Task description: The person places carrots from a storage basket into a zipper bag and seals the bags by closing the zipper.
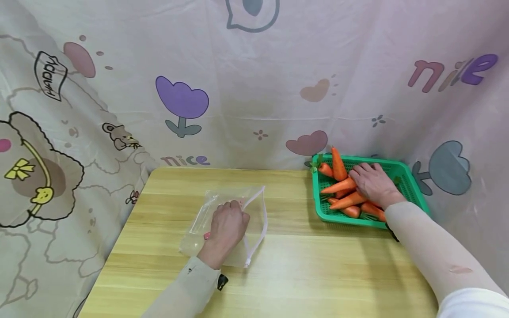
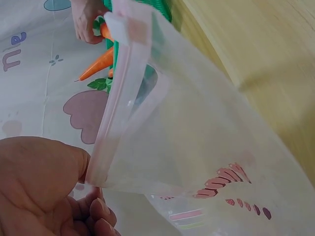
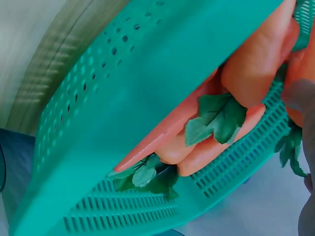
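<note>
My left hand [image 1: 228, 225] pinches the edge of a clear zip-lock bag [image 1: 256, 216] between thumb and fingers. Pink printing and a pale pink zip strip [image 2: 115, 98] show on the bag in the left wrist view, and its mouth gapes toward the right. Over at the right, my right hand [image 1: 371, 183] reaches into a green plastic basket [image 3: 133, 83] and grips a carrot [image 3: 306, 64] with green leaves. Several other carrots [image 1: 346, 201] lie in the basket, mostly on its left side. Part of the right hand is cut off in the right wrist view.
The basket stands at the back right of a light wooden table [image 1: 302, 274]. A pale printed cloth [image 1: 246, 79] hangs behind the table and along both sides. Bare wood lies between the bag and the basket.
</note>
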A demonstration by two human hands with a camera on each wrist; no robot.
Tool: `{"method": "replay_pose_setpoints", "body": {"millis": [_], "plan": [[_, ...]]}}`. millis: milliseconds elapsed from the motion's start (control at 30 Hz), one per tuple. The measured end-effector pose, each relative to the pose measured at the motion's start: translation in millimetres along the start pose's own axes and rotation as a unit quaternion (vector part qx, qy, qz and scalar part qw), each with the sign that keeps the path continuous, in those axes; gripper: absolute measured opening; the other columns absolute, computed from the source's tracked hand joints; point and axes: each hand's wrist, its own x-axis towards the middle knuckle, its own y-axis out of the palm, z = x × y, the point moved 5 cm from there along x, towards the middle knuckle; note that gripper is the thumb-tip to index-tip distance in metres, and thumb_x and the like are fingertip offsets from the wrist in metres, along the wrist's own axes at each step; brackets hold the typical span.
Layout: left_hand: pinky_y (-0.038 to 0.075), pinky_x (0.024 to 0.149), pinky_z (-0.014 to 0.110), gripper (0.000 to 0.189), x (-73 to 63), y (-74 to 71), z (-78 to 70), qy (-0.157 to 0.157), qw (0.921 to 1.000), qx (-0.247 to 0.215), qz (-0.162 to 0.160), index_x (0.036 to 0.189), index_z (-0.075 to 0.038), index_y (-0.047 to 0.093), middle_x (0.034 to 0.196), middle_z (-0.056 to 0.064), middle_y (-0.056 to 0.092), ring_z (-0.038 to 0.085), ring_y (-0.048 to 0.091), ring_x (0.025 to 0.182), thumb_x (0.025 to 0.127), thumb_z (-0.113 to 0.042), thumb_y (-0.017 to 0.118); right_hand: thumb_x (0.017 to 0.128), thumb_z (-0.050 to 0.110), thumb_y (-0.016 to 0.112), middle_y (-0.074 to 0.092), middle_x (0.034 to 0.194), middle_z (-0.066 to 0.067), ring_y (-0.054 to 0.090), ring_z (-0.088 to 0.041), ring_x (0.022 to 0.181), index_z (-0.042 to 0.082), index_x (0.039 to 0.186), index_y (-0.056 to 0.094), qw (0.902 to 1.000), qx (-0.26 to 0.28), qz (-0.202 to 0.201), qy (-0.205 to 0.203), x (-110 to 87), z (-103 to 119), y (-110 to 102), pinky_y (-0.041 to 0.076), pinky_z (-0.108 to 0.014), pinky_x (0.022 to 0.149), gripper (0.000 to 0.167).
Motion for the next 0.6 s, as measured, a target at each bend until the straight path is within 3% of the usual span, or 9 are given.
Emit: {"method": "replay_pose_setpoints", "body": {"millis": [167,367,500,600], "plan": [[0.04,0.053,0.038,0.022,-0.6,-4.2,1.5,0.011,0.9997,-0.005,-0.023,0.07,-0.007,0.048,0.062,0.004,0.043,0.023,0.042,0.057,0.087,-0.009,0.062,0.093,0.025,0.079,0.068,0.119,-0.014,0.055,-0.04,0.114,0.001,0.121,0.056,0.9987,0.019,-0.046,0.013,-4.6,3.0,-13.8,0.037,-0.068,0.103,0.043],[0.039,0.052,0.037,0.024,-0.2,-6.5,2.7,0.018,0.9993,-0.012,-0.031,0.069,-0.008,0.046,0.061,0.003,0.041,0.022,0.039,0.056,0.087,-0.008,0.062,0.088,0.031,0.083,0.066,0.123,-0.017,0.051,-0.043,0.119,0.004,0.124,0.056,0.9974,0.036,-0.057,0.025,-12.0,5.8,-34.9,0.024,-0.073,0.115,0.052],[0.04,0.055,0.037,0.023,2.1,-5.7,3.8,0.007,0.9997,-0.023,-0.011,0.07,-0.009,0.047,0.063,0.004,0.043,0.023,0.04,0.058,0.089,-0.01,0.06,0.087,0.038,0.084,0.066,0.118,-0.016,0.052,-0.042,0.112,0.006,0.124,0.058,0.9977,0.033,-0.052,0.026,-16.4,7.0,-49.7,0.031,-0.07,0.108,0.056],[0.04,0.057,0.038,0.021,3.1,-6.0,4.5,-0.002,0.9995,-0.031,0.003,0.071,-0.009,0.048,0.064,0.004,0.044,0.023,0.042,0.059,0.089,-0.011,0.058,0.085,0.039,0.086,0.064,0.11,-0.014,0.052,-0.039,0.105,0.006,0.116,0.057,0.9962,0.043,-0.052,0.054,-18.2,4.5,-60.9,0.036,-0.066,0.099,0.054]]}}
